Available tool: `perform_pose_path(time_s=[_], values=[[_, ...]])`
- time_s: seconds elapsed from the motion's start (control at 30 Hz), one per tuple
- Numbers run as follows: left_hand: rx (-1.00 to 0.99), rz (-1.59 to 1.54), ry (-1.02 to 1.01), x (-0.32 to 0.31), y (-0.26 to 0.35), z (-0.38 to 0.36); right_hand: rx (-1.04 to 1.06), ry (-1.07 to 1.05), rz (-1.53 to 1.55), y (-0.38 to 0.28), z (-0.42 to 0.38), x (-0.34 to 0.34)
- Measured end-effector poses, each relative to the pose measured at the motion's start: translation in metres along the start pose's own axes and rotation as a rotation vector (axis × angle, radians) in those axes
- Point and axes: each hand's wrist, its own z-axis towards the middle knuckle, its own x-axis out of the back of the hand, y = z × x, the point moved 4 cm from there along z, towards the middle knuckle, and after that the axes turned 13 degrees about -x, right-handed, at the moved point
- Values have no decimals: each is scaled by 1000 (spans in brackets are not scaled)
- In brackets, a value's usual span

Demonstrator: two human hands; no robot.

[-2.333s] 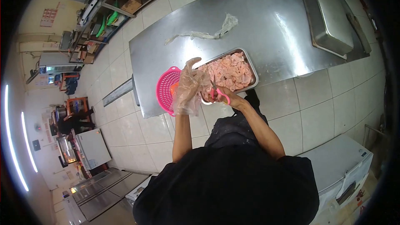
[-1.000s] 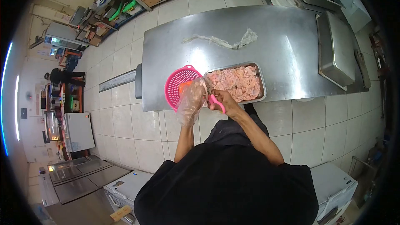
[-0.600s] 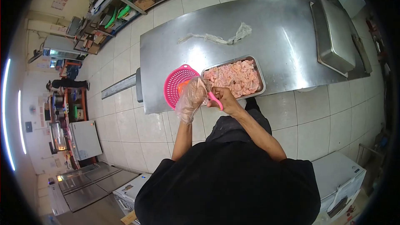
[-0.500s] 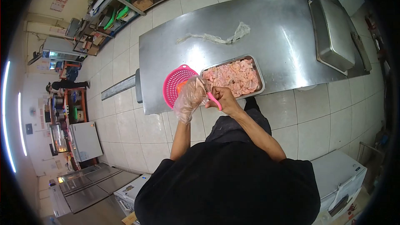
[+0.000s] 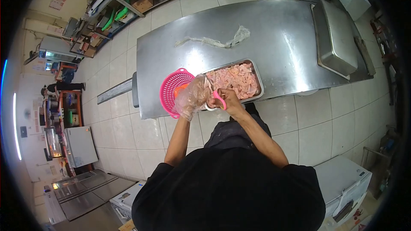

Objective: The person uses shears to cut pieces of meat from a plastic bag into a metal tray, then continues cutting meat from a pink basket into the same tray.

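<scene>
My left hand (image 5: 192, 97), in a clear plastic glove, is closed on a pale pink piece of raw meat, mostly hidden by the fingers. My right hand (image 5: 231, 104) is bare and grips a pair of scissors (image 5: 220, 100) by the pink handles; the blades are hidden beside the glove. Just beyond both hands, a metal tray (image 5: 261, 86) holds many pieces of raw meat (image 5: 235, 79), possibly chicken. Partly behind the glove stands a pink perforated basket (image 5: 171, 81) with something orange (image 5: 180, 89) inside.
A crumpled clear plastic strip (image 5: 222, 42) lies on the steel table (image 5: 274, 30). At the table's right end sits a large upturned metal pan (image 5: 338, 38). White chest freezers (image 5: 342, 179) stand behind me. Another person (image 5: 64, 87) is far off at the left.
The view has shifted slightly, so the table and basket sit a little further left. Both hands stay together at the tray's near left corner, the scissors still held.
</scene>
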Motion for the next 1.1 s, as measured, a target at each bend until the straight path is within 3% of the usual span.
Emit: perform_pose_path(time_s=[0.1, 0.2, 0.23, 0.3, 0.33, 0.4, 0.47, 0.57, 0.63, 0.73, 0.8, 0.87, 0.97, 1.1], values=[[-101, 49, -14, -21, -1, 7, 51, 115, -53, 15, 0, 17], [-218, 201, 7, -43, 1, 15, -39, 158, -104, 9, -4, 45], [-157, 212, 26, -51, -5, 16, 55, 195, -114, 19, -3, 58], [-91, -554, 200, -118, -87, 1, 191, 379, 223, -9, -16, 74], [-66, -415, 105, -114, -68, 8, 250, 465, 379, -20, -26, 85], [-49, -127, -95, -106, -26, 20, 367, 411, 298, -46, -31, 132], [76, 121, -233, -121, -31, 42, 438, 384, 92, -93, -55, 138], [-50, 279, -12, -125, -27, 31, 426, 344, -38, -109, -70, 152], [-107, 475, 72, -132, -32, 15, 358, 450, -163, -94, -78, 157], [-122, 941, 75, -114, -75, -70, 235, 547, -211, -44, -85, 163], [-10, 1256, 119, -88, -70, -104, 119, 595, -202, 6, -85, 164], [181, 1556, 208, -42, -28, -118, 45, 502, -108, 39, -81, 139], [335, 1168, 136, -27, -78, -132, -159, 367, -205, 60, -66, 105], [315, 699, 47, 9, -97, -81, -27, 128, -196, 33, -22, 95]])
